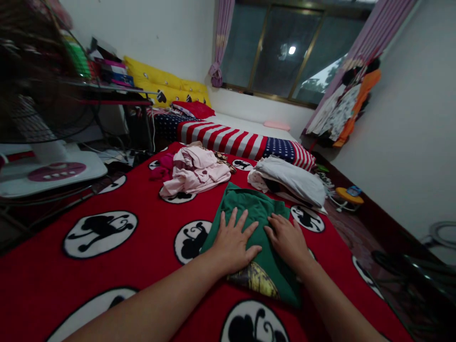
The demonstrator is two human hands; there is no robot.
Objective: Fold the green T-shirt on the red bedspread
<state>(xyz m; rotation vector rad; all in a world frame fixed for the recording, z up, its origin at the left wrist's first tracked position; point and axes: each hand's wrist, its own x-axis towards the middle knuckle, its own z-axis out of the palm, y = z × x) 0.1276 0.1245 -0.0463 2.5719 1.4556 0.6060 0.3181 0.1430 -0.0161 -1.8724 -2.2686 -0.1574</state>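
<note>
A green garment (249,209) with a yellow print near its lower end lies folded on the red blanket (149,228) with black-and-white round patterns. My left hand (233,242) rests flat on the garment's left half, fingers spread. My right hand (287,240) lies on its right half, fingers extended and pressing down on the cloth. Neither hand grips anything.
A pile of pink clothes (194,173) lies beyond the garment to the left, a white and grey pile (290,180) to the right. A striped flag-pattern cover (242,140) is further back. A fan base (46,171) stands at left; clothes hang (351,107) by the window.
</note>
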